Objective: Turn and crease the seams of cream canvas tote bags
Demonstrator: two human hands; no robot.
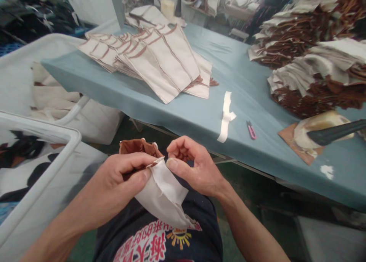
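Observation:
Both hands hold one small cloth piece (162, 193) in my lap, cream fabric with a brown lining showing at its top edge. My left hand (120, 178) is closed around its left side, thumb pressed on the seam. My right hand (191, 166) pinches the cream edge between thumb and curled fingers. The lower end of the piece hangs down over my dark printed shirt (154, 239).
A blue-covered table (228, 63) stands ahead with a fanned pile of cream pieces (154, 56), a cream strip (225, 117), a small pink snipper (251, 129), and big heaps of cream and brown pieces (314, 60) at right. White bins (42, 147) stand at left.

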